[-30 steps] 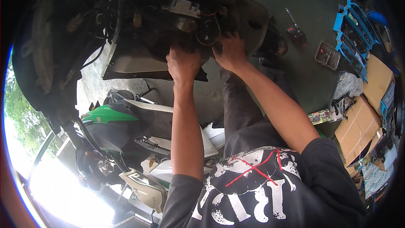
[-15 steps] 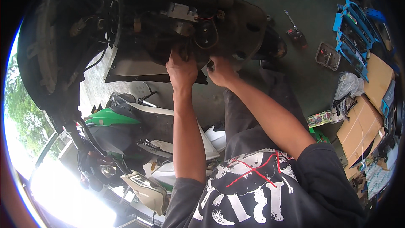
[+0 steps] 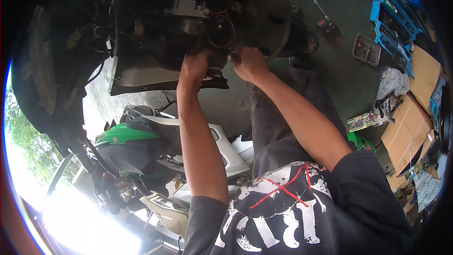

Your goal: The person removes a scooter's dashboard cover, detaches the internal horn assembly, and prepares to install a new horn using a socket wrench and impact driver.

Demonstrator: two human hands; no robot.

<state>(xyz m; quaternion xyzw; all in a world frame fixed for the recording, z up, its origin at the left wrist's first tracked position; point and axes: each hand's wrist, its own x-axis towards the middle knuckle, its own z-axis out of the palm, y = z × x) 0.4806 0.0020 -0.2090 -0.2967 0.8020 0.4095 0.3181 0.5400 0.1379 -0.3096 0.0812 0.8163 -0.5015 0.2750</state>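
Observation:
Both hands work at the exposed underside of a scooter's dark body (image 3: 155, 61), among its wiring. My left hand (image 3: 195, 68) is closed beside the lower cover panel, with its fingertips curled out of sight against dark parts. Just right of it, my right hand (image 3: 251, 65) has its fingers bent and pressed together around a small dark piece too shadowed to name. Above the hands a black cable loop (image 3: 232, 32) hangs near a silver metal box (image 3: 188, 8) with thin wires. A pale-faced cover panel (image 3: 146, 73) spreads to the left of my left hand.
A ratchet-like tool (image 3: 322, 12) lies on the floor by a red and black item (image 3: 330, 30). Farther right are a small parts tray (image 3: 366, 49), a blue tool box (image 3: 394, 28) and cardboard (image 3: 406, 132). A green and white motorcycle (image 3: 127, 134) stands lower left.
The view has shifted, so the scooter sits farther left and higher. My right hand has moved up and away from my left hand, which stays near the same parts.

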